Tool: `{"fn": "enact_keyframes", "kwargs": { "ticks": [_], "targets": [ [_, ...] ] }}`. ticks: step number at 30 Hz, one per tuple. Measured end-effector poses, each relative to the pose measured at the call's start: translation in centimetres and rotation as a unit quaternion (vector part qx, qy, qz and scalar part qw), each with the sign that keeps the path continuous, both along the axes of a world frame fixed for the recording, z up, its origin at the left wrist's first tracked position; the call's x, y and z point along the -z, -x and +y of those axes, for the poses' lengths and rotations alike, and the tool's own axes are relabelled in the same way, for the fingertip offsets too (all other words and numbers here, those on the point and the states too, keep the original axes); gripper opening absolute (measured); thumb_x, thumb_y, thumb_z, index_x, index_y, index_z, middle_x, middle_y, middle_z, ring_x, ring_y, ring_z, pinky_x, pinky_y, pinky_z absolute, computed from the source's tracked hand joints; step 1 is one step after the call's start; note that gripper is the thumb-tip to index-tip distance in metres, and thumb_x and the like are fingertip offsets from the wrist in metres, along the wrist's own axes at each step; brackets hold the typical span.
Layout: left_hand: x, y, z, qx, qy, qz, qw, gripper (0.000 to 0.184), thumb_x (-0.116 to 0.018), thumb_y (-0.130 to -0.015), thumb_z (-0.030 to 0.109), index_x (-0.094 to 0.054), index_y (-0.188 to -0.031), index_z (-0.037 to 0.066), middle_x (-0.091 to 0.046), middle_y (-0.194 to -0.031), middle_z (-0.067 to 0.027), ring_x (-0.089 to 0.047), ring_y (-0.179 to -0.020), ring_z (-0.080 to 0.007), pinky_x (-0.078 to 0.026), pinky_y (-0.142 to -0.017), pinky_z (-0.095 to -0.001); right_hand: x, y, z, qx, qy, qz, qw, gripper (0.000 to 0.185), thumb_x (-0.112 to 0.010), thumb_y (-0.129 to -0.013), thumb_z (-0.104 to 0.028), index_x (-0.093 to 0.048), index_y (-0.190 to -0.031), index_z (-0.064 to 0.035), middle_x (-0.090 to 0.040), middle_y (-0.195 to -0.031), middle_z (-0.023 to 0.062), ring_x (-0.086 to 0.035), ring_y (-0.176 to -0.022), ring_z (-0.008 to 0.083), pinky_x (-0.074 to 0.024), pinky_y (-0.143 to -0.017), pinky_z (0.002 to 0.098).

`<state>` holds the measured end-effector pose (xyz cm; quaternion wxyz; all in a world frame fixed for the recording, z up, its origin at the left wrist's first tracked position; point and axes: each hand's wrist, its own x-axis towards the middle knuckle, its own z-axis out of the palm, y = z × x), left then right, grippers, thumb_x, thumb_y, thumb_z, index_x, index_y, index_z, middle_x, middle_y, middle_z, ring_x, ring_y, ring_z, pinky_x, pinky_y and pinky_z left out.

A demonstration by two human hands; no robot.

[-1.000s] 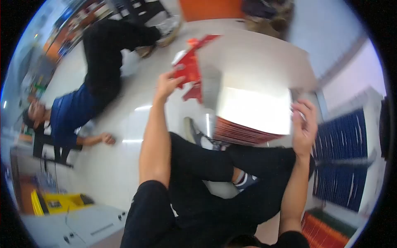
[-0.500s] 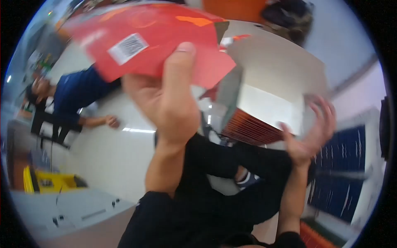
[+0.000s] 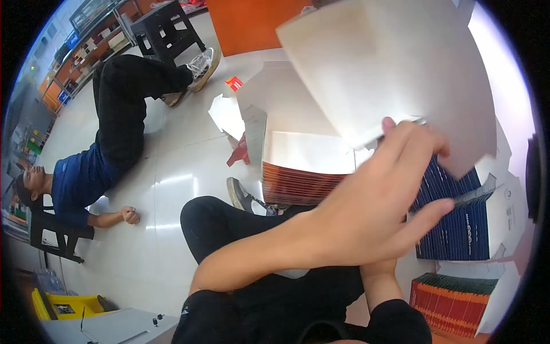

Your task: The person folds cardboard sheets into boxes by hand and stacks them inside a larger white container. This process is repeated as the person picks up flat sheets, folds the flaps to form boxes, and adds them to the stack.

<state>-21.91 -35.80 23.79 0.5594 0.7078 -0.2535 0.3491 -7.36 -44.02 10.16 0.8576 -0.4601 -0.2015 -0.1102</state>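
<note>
My left hand reaches across to the right. Its thumb stands out wide and its fingers are at the lower edge of a large pale cardboard sheet, which is tilted up and blurred. Below my left hand, my right wrist shows, but the right hand is covered and its grip cannot be seen. A stack of flat cartons with red-brown edges and white inner faces stands in front of my knees, partly behind the sheet.
Right of me are dark blue carton stacks and a red and orange stack. Red scraps lie on the floor. A seated person is at the left, near black stools and a yellow object.
My left hand has swung from the upper left to the right, across my right arm. The red carton sheet is no longer visible in it, and a pale sheet now stands raised at the upper right.
</note>
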Motion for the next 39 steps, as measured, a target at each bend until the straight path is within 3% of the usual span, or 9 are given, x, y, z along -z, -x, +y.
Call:
{"fn": "enact_keyframes", "kwargs": {
  "ticks": [3,5,10,13,18,22,29,35,39],
  "targets": [
    [2.3,1.0,4.4,-0.256,-0.194,-0.12,0.939,0.047,-0.08,-0.078,0.01,-0.058,-0.119,0.001,-0.059,-0.12,-0.0207,-0.058,-0.115,-0.0338,-0.046,-0.098,-0.0406,-5.6,0.4,-2.1,-0.067,-0.001,0.017,0.998,0.076,-0.059,-0.091,-0.021,-0.025,-0.155,0.0021,-0.054,-0.132,0.0172,-0.054,-0.122,0.0259,-0.0421,-0.106,0.0377],
    [4.1,2.9,7.1,-0.348,-0.181,-0.004,0.92,0.055,-0.078,-0.078,0.009,-0.056,-0.128,0.003,-0.055,-0.129,-0.0195,-0.052,-0.124,-0.0381,-0.047,-0.1,-0.0475,-5.3,-0.1,-3.2,-0.086,-0.019,0.019,0.996,0.083,-0.057,-0.089,-0.018,-0.016,-0.159,0.003,-0.049,-0.139,0.0194,-0.053,-0.127,0.0269,-0.0411,-0.108,0.0377],
    [9.7,3.7,11.0,-0.218,0.036,0.143,0.965,0.078,-0.074,-0.089,0.015,-0.032,-0.154,0.002,-0.048,-0.146,-0.0231,-0.051,-0.133,-0.0345,-0.045,-0.106,-0.0429,-3.7,-0.2,-2.8,-0.175,0.082,0.063,0.979,0.082,-0.061,-0.091,-0.023,-0.022,-0.157,0.0077,-0.041,-0.151,0.0206,-0.045,-0.137,0.0259,-0.0355,-0.113,0.0345],
    [11.1,3.8,12.5,-0.23,-0.058,0.205,0.95,0.081,-0.075,-0.088,0.013,-0.031,-0.155,0.001,-0.051,-0.145,-0.0232,-0.055,-0.131,-0.0312,-0.045,-0.106,-0.0421,-3.1,-0.9,-1.4,-0.193,0.193,0.024,0.962,0.074,-0.061,-0.095,-0.026,-0.031,-0.153,0.0096,-0.046,-0.149,0.0194,-0.045,-0.137,0.0232,-0.0343,-0.113,0.0324],
    [10.5,3.2,12.6,-0.307,-0.145,0.157,0.927,0.057,-0.076,-0.088,0.007,-0.051,-0.139,0.005,-0.074,-0.103,-0.0141,-0.071,-0.091,-0.0207,-0.051,-0.094,-0.0343,-3.9,0.1,0.3,-0.115,0.256,-0.031,0.959,0.061,-0.053,-0.105,-0.034,-0.045,-0.145,0.0118,-0.064,-0.129,0.0165,-0.057,-0.123,0.0191,-0.0394,-0.107,0.0299],
    [9.7,3.0,13.4,-0.306,-0.139,0.182,0.924,0.047,-0.077,-0.088,0.006,-0.054,-0.129,0.005,-0.074,-0.093,-0.0111,-0.071,-0.089,-0.0171,-0.051,-0.081,-0.0277,-4.2,0.7,0.0,-0.04,0.382,-0.04,0.922,0.059,-0.053,-0.105,-0.036,-0.05,-0.14,0.0116,-0.069,-0.12,0.0181,-0.061,-0.114,0.018,-0.0442,-0.101,0.0302],
    [11.3,2.9,12.8,-0.275,-0.055,0.187,0.942,0.048,-0.079,-0.083,0.002,-0.056,-0.126,0.004,-0.073,-0.097,-0.014,-0.071,-0.088,-0.0196,-0.052,-0.078,-0.0301,-3.3,-0.3,-0.7,-0.007,0.381,-0.059,0.922,0.056,-0.054,-0.105,-0.039,-0.057,-0.133,0.0096,-0.071,-0.113,0.0208,-0.065,-0.107,0.0207,-0.0467,-0.097,0.032],
    [11.7,2.7,12.6,-0.324,-0.116,0.154,0.926,0.043,-0.082,-0.079,0.004,-0.062,-0.117,0.0,-0.07,-0.092,-0.0083,-0.062,-0.083,-0.0154,-0.049,-0.074,-0.0296,-4.4,0.4,-0.6,0.038,0.36,-0.085,0.928,0.047,-0.053,-0.106,-0.039,-0.063,-0.116,0.0059,-0.071,-0.107,0.0203,-0.066,-0.1,0.0223,-0.0496,-0.089,0.0357],
    [11.0,3.9,12.7,-0.358,-0.174,0.162,0.903,0.036,-0.081,-0.082,0.01,-0.064,-0.112,0.001,-0.07,-0.097,-0.0126,-0.066,-0.09,-0.0227,-0.051,-0.081,-0.0355,-4.5,0.6,-0.6,0.01,0.428,-0.101,0.898,0.043,-0.051,-0.106,-0.039,-0.062,-0.108,0.0029,-0.069,-0.095,0.021,-0.068,-0.094,0.0291,-0.0502,-0.084,0.0383]
  ]
}}
